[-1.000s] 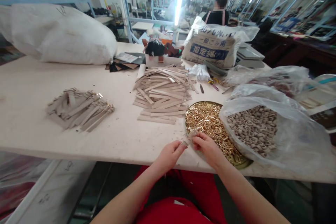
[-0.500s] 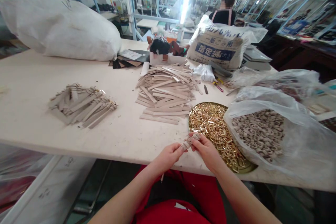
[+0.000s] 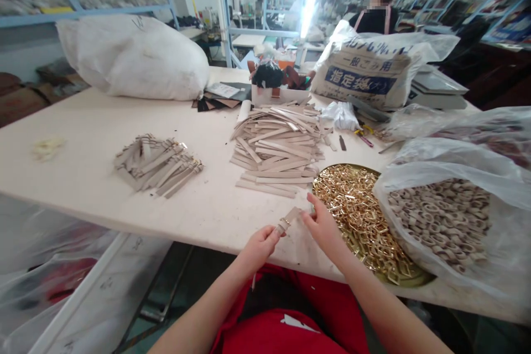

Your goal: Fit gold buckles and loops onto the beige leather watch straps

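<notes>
A short beige leather strap point(image 3: 292, 213) with a gold metal buckle on it is pinched in my left hand point(image 3: 260, 244), just over the table's front edge. My right hand point(image 3: 326, 231) is beside the strap's far end, thumb and fingers apart; its fingertips are very close to the strap, and I cannot tell if they touch it. Right of that hand lies a round tray point(image 3: 423, 277) full of gold buckles point(image 3: 352, 199). A clear plastic bag point(image 3: 384, 191) of beige leather loops point(image 3: 443, 218) leans over the tray's edge.
Loose straps point(image 3: 277, 146) are heaped mid-table. Left of them lies a pile of straps with buckles point(image 3: 157, 163). Behind are a big white sack point(image 3: 136, 58), a box point(image 3: 282, 95), and a printed bag point(image 3: 369, 74). A person point(image 3: 375, 11) stands farther back.
My right hand has come off the buckle part of the strap and its fingers have spread. The left hand keeps its pinch. The view has turned slightly left.
</notes>
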Motion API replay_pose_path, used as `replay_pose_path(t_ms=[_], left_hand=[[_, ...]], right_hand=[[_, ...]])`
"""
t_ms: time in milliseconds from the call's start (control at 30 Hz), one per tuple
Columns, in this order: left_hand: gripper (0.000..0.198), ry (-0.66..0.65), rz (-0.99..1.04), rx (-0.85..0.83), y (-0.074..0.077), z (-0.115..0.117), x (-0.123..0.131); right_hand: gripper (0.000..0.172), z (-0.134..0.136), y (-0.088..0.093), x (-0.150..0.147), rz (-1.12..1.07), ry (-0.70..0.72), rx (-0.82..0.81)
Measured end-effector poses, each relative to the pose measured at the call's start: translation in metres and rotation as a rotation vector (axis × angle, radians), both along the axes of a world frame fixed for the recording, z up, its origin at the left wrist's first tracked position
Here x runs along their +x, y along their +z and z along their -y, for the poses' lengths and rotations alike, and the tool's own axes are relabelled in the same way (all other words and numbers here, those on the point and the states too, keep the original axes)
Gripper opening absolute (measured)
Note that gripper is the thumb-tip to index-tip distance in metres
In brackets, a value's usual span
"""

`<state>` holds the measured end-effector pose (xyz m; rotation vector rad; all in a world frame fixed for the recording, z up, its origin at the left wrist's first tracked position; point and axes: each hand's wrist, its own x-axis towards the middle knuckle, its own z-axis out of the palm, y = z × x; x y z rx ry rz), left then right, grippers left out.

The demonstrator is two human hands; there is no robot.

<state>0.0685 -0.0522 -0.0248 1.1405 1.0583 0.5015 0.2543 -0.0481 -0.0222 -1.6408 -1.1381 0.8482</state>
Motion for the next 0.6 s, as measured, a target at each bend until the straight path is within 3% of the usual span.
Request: replay_pose_path(t_ms=[100, 267, 400, 600], left_hand=[[0.048, 0.04, 0.128, -0.066, 0.003, 0.007, -0.001], [0.043, -0.085, 0.301, -0.191, 0.015, 0.018, 0.004], [0.043, -0.185, 0.249, -0.175, 0.02, 0.024, 0.009], [0.044, -0.141, 0.186, -0.15, 0.02, 0.027, 0.019]], right_hand=[[0.043, 0.012, 0.004, -0.005, 0.029, 0.095, 0.011], [0.045, 0.037, 0.015, -0.002, -0.479, 0.439, -0.184], [0.032, 0.048, 0.015, 0.003, -0.659, 0.444, -0.147], [0.034, 0.054, 0.013, -0.003, -0.551, 0.369, -0.156]])
